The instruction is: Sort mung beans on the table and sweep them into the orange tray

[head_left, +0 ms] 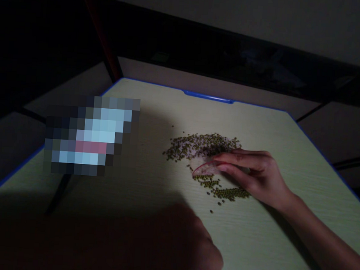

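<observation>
My right hand [257,171] pinches a thin, see-through piece with a curved red edge [207,166] between thumb and fingers. Its lower edge comes down at the table between two groups of grains. Behind it spreads a pile of small green beans, like mung beans, mixed with whitish grains [194,144]. On the near side lies a group of green beans [229,193] with few pale grains among them. My left hand [201,251] is in deep shadow at the bottom, nearer than the beans, its fingers curled closed. Whatever it may hold is hidden.
The pale table [147,165] has a blue rim with a blue handle-like strip [209,97] at the far side. A pixelated bright object [103,133] stands at the left on a dark support [59,190]. Several stray beans lie around the groups.
</observation>
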The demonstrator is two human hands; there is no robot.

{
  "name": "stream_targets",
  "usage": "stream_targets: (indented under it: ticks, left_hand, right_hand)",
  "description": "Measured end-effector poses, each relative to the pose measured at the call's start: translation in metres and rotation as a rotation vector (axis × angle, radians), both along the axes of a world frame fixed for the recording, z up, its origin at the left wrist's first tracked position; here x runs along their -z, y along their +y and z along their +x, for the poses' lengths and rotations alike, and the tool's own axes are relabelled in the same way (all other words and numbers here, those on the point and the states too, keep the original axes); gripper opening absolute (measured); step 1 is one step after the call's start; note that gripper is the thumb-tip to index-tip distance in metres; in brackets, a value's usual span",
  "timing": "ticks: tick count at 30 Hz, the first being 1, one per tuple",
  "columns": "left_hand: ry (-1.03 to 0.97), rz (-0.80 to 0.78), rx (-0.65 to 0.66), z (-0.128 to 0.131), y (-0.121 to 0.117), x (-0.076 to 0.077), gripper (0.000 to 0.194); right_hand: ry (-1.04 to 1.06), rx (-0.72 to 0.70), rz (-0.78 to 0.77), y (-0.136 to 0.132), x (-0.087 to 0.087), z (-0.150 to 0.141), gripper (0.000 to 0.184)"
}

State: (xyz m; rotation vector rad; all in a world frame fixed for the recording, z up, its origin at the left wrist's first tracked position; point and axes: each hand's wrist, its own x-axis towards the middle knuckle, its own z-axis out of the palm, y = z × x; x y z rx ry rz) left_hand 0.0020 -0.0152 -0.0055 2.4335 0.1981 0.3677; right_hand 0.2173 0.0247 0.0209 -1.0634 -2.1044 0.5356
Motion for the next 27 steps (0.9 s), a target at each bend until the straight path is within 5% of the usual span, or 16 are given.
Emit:
stream_targets:
  ticks: [4, 27]
  left_hand:
    - [-0.013, 0.007, 0.058, 0.007, 0.018, -0.011, 0.037]
    - [0.027, -0.001, 0.088, 0.005, 0.016, -0.016, 0.037]
  right_hand:
    - [-0.018, 0.033, -0.017, -0.002, -0.001, -0.003, 0.02]
    - [0.003, 0.087, -0.029, -0.005, -0.002, -0.006, 0.02]
